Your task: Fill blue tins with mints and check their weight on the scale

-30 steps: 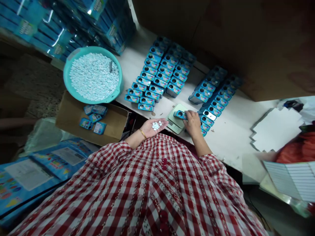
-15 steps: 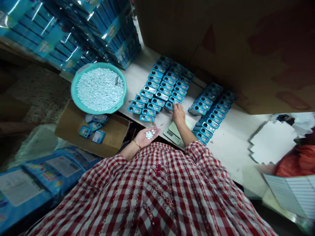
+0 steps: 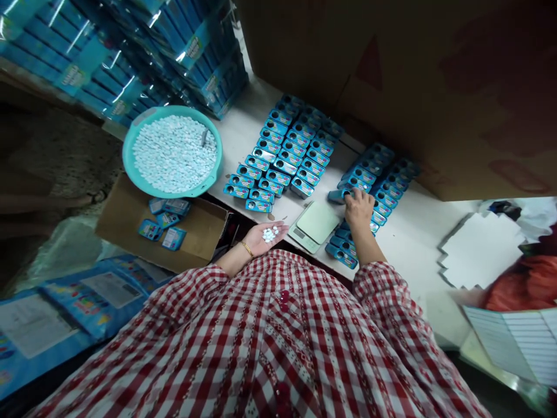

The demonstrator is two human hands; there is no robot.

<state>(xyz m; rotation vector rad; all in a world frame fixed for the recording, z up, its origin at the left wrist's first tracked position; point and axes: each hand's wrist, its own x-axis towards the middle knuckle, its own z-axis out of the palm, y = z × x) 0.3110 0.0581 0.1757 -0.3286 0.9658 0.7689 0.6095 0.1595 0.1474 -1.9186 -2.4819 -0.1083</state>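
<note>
Right hand on a tin, left palm carrying mints

Work in hand, as I judge it: handling small blue tins by a scale, with a portion of mints carried alongside. Whether the gripped tin is being set down or picked up, I cannot tell from this view.

Right hand (image 3: 360,209): fingers closed on 1 blue tin (image 3: 336,195) from above, at its right end; the left end pokes out past the fingertips. That tin sits at the near end of the inner column of the right-hand tin block (image 3: 383,197), just beyond the digital scale (image 3: 321,223). Contact with the neighbouring tin: hidden.

Left hand (image 3: 257,240): palm up, fingers loosely extended, not clenched. A small heap of white mints (image 3: 269,234) lies on the palm, left of the scale and well apart from the gripped tin.

The next move, I'd judge, calls for a light, level right-hand grip that spares the close-packed neighbours, and a steady left palm so nothing rolls off.

Around: left-hand tin block (image 3: 289,157) beyond the scale; turquoise basin (image 3: 127,159) heaped with more white pieces at far left; open carton (image 3: 198,232) below it, with 5 or so tins inside.
</note>
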